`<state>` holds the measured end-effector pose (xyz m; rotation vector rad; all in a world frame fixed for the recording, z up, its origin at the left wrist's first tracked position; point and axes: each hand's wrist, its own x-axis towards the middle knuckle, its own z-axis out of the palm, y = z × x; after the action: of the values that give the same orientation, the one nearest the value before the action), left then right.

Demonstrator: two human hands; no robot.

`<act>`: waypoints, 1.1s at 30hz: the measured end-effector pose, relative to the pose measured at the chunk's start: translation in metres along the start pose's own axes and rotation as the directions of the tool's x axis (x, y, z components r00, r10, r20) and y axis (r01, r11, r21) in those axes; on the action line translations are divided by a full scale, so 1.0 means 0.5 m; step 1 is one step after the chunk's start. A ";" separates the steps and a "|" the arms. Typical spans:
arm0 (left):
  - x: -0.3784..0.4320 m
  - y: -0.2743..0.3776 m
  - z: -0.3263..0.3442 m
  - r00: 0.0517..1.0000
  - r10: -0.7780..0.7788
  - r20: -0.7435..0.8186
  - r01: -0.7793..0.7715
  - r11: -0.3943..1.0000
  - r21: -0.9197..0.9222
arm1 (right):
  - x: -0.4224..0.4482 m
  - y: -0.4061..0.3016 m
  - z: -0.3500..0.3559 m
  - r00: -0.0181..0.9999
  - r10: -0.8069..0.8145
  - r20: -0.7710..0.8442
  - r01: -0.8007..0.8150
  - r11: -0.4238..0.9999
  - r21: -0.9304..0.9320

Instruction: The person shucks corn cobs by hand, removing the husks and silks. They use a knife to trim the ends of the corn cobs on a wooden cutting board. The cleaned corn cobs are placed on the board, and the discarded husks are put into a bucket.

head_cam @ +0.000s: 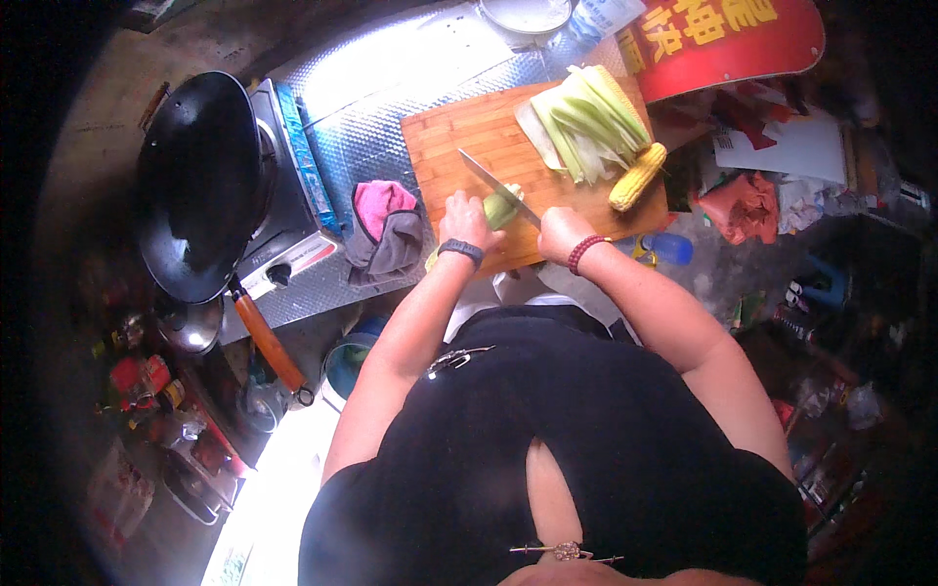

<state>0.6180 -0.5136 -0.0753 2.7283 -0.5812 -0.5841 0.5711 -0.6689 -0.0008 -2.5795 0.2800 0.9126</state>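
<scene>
My right hand [563, 233] grips the handle of a kitchen knife [489, 177]. Its blade slants up and left over a wooden cutting board [462, 139]. Under the blade lies a pale green piece [500, 210], apparently an ear of corn in its husk. My left hand [469, 223] holds this piece down, hiding part of it. On the board's right side, a bare yellow ear of corn [637, 178] lies against a heap of green corn husks [582, 132]. Another yellow ear [615, 86] shows partly behind the husks.
Left of the board lies a pink and grey cloth [385, 231] on the metal-topped counter [352, 157]. Farther left, a black wok [198, 183] sits tilted on a gas stove [282, 256], its wooden handle [267, 340] jutting toward me. A red board with writing [733, 51] stands at the upper right.
</scene>
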 end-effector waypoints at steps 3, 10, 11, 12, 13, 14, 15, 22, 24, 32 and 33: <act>0.010 -0.011 0.006 0.999 -0.027 0.028 0.029 0.999 -0.038 | 0.050 0.007 0.043 1.000 -0.004 -0.006 0.003 1.000 -0.015; 0.007 -0.006 0.005 1.000 -0.028 -0.009 0.027 1.000 -0.015 | 0.114 0.025 0.106 0.984 -0.036 -0.174 0.057 0.991 0.118; 0.006 -0.006 0.005 0.999 -0.047 0.001 0.047 0.999 -0.016 | 0.105 0.029 0.112 0.979 -0.022 -0.204 0.054 0.987 0.150; -0.003 -0.006 0.001 0.998 -0.058 0.015 0.058 0.998 -0.015 | 0.089 0.029 0.116 0.966 -0.042 -0.256 0.086 0.983 0.162; -0.002 -0.008 0.001 0.999 -0.049 0.011 0.049 0.999 -0.009 | 0.086 0.035 0.108 0.963 -0.038 -0.265 0.085 0.982 0.168; 0.003 -0.011 0.003 0.999 -0.033 -0.003 0.033 0.999 -0.007 | 0.086 0.045 0.096 0.971 -0.030 -0.238 0.085 0.971 0.224; 0.004 -0.013 0.003 1.000 -0.019 -0.017 0.019 1.000 -0.006 | 0.082 0.053 0.088 0.977 -0.026 -0.209 0.085 0.957 0.277; 0.001 -0.007 -0.012 0.979 -0.203 0.014 0.197 0.929 -0.314 | -0.017 0.085 0.090 0.921 -0.041 -0.388 0.184 0.922 0.341; -0.006 -0.010 -0.015 0.972 -0.236 0.004 0.224 0.916 -0.332 | -0.034 0.085 0.093 0.909 -0.047 -0.413 0.206 0.914 0.349; -0.090 -0.040 -0.025 0.975 -0.152 -0.163 0.033 0.822 -0.569 | -0.027 0.057 0.094 0.831 -0.063 -0.553 0.140 0.985 0.097; -0.107 -0.035 -0.034 0.973 -0.127 -0.193 -0.007 0.820 -0.573 | -0.005 0.060 0.110 0.830 -0.076 -0.553 0.155 0.983 0.098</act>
<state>0.5862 -0.4712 -0.0491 2.1964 -0.2092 -0.3750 0.5291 -0.6725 -0.0472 -2.6356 0.3224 0.0800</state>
